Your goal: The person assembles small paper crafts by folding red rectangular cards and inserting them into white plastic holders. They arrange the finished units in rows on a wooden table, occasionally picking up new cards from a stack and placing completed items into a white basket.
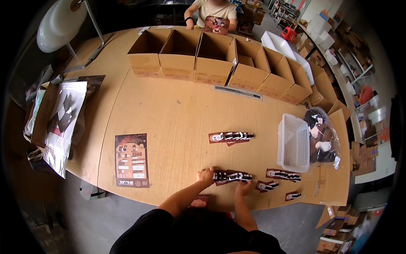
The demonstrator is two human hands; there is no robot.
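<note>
A fanned row of overlapping cards, dark red with black-and-white parts, lies on the table in front of me. My left hand closes on its left end. At the lower right edge of that row, my right hand has its fingers against the cards; they are partly hidden. Farther off is a similar fanned row. To the right of my right hand lie a longer row, a shorter row and a small stack of the same kind.
Open cardboard boxes line the far side. A white plastic basket stands at right beside a bagged plush doll. A printed sheet lies left, near a box of plastic bags. Opposite sits another person.
</note>
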